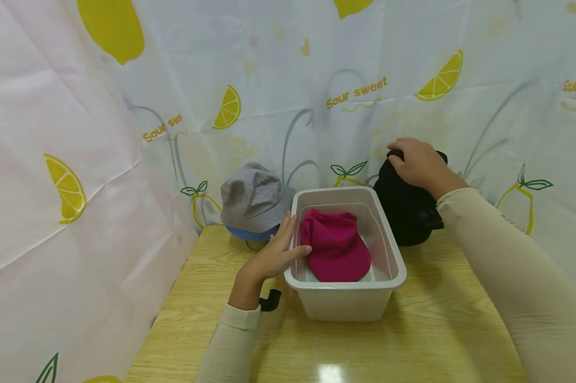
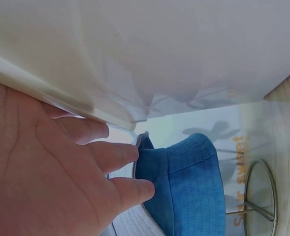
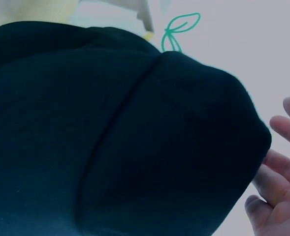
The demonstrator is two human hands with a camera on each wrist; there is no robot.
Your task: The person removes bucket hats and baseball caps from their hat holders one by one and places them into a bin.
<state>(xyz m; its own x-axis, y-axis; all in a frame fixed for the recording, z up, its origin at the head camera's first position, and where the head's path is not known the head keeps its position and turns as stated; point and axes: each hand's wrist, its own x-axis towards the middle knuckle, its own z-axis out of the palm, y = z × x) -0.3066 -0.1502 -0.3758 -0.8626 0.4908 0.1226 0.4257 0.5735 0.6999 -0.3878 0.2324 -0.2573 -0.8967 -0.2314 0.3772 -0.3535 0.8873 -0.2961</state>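
A magenta cap (image 1: pixel 337 247) lies in a pale plastic tub (image 1: pixel 345 303), its brim toward me. My left hand (image 1: pixel 274 254) rests at the tub's left rim, thumb over the edge and fingers fairly straight along the outside. Beyond those fingers sits a grey bucket hat (image 1: pixel 254 194); under it shows a blue hat (image 2: pixel 184 182). To the tub's right stand black hats (image 1: pixel 398 202), apparently stacked. My right hand (image 1: pixel 419 162) is at their top. In the right wrist view its fingers (image 3: pixel 275 182) lie loosely bent by the dark crown, some touching its edge.
The hats and tub stand on a wood-grain table (image 1: pixel 211 287) against a lemon-print curtain (image 1: pixel 268 69). A wire stand (image 2: pixel 263 191) shows below the blue hat. A short black piece (image 1: pixel 270 301) juts out by my left wrist.
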